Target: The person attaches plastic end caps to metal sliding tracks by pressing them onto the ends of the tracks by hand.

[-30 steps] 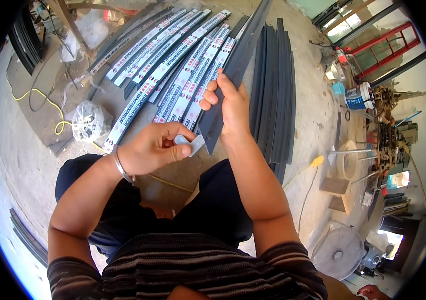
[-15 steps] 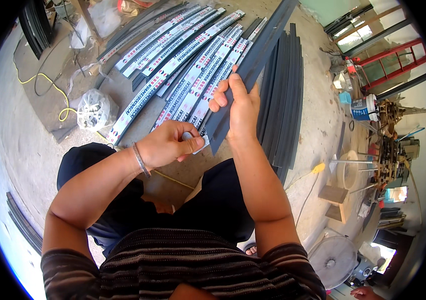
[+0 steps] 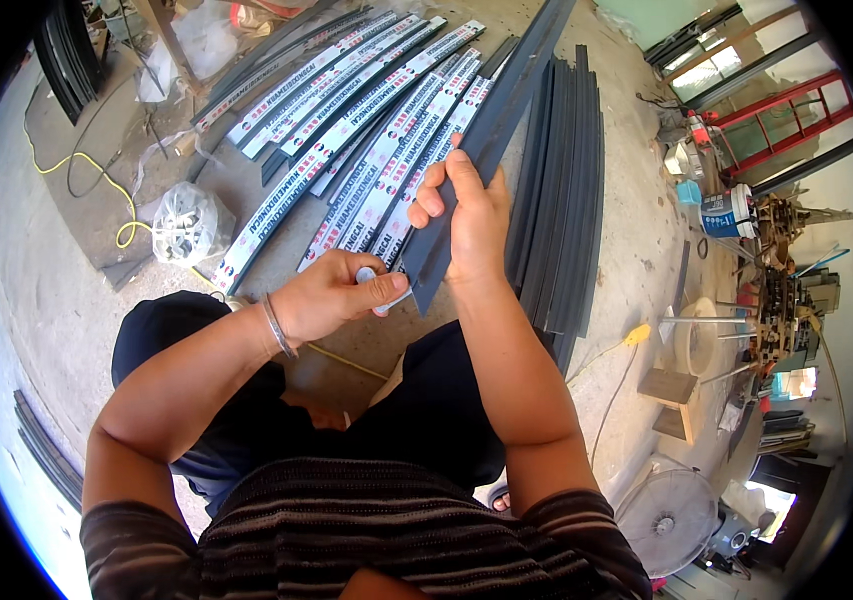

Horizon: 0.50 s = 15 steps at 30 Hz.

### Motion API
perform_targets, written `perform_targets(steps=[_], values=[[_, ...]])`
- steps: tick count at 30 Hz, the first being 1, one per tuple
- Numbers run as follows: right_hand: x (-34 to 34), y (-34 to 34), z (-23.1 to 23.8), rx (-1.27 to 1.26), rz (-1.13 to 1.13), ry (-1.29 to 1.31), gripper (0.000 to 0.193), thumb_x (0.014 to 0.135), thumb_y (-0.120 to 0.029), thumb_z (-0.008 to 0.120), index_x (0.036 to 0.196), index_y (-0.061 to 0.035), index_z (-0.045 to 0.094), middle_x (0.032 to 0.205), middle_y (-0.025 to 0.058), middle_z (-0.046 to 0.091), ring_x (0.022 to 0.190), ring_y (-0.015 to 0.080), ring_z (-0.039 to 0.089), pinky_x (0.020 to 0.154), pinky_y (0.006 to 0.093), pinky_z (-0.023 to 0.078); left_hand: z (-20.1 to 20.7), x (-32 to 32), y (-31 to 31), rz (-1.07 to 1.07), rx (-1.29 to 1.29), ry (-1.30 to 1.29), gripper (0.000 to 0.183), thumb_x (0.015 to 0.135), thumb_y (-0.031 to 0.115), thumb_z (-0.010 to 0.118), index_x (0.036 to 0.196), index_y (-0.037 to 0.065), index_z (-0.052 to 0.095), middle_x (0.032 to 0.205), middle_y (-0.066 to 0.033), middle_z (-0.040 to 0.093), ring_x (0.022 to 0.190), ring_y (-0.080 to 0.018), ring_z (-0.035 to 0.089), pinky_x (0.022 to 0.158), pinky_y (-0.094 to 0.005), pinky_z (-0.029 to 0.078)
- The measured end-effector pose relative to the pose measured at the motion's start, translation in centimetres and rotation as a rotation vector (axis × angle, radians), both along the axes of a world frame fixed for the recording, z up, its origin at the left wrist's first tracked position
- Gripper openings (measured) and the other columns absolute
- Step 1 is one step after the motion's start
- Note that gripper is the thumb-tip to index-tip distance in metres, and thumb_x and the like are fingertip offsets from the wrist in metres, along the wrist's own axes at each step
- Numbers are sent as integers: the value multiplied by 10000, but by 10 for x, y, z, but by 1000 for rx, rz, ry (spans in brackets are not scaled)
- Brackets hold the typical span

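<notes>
A striped shirt [image 3: 387, 520] and dark trousers [image 3: 432, 400] lie nearest, at six o'clock (positions read about the hands, twelve pointing away from the body). The left hand [image 3: 319, 295] pinches a small pale-grey piece [image 3: 366, 275] between thumb and fingers; a silver-coloured bangle [image 3: 276, 325] rings its wrist. The right hand [image 3: 477, 215] is closed around a long dark-grey bar [image 3: 494, 112], the thumb over its upper face. The bar slants from its pointed near end, just beside the pinched piece, outward to one o'clock; whether the two touch cannot be told.

Beyond, on the floor, a clear plastic bag [image 3: 190, 225] of small pieces sits between nine and ten o'clock. Strips with printed white film [image 3: 402, 160] fan out from eleven to twelve; a row of dark strips [image 3: 559, 200] lies at two. Farther off stand a round fan [image 3: 667, 522], between four and five, and a blue-and-white bucket [image 3: 722, 215], just before three. A red frame [image 3: 795, 146] rises behind, near two.
</notes>
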State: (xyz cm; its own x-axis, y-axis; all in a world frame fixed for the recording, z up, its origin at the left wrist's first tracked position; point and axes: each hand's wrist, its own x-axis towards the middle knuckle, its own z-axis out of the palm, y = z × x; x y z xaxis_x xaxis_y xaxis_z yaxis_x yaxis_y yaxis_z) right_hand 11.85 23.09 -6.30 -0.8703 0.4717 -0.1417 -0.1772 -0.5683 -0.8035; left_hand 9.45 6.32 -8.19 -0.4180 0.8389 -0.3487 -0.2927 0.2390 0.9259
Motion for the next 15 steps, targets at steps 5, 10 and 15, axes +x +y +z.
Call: perform_targets(steps=[5, 10, 15], values=[[-1, -2, 3, 38, -79, 28, 221, 952, -105, 442, 1169, -76, 414, 725, 62, 488, 549, 123, 445, 481, 297, 411, -2, -1, 2, 50, -36, -73, 434, 891, 428, 620, 733, 24, 627, 599, 17, 518, 510, -42, 403, 466, -216, 306], [-1, 2, 10, 102, -60, 66, 240, 954, -106, 444, 1188, -74, 403, 720, 65, 490, 551, 127, 451, 480, 297, 410, 3, -1, 2, -69, 35, -95, 415, 917, 434, 576, 811, 33, 591, 629, 40, 477, 512, -26, 386, 460, -207, 286], [-2, 12, 11, 11, -9, 53, 205, 951, -120, 481, 1139, -73, 416, 715, 73, 511, 532, 131, 455, 466, 305, 418, 11, -2, 0, 1, 213, 146, 327, 839, 344, 696, 874, 35, 593, 759, 18, 525, 621, -47, 465, 533, -206, 367]])
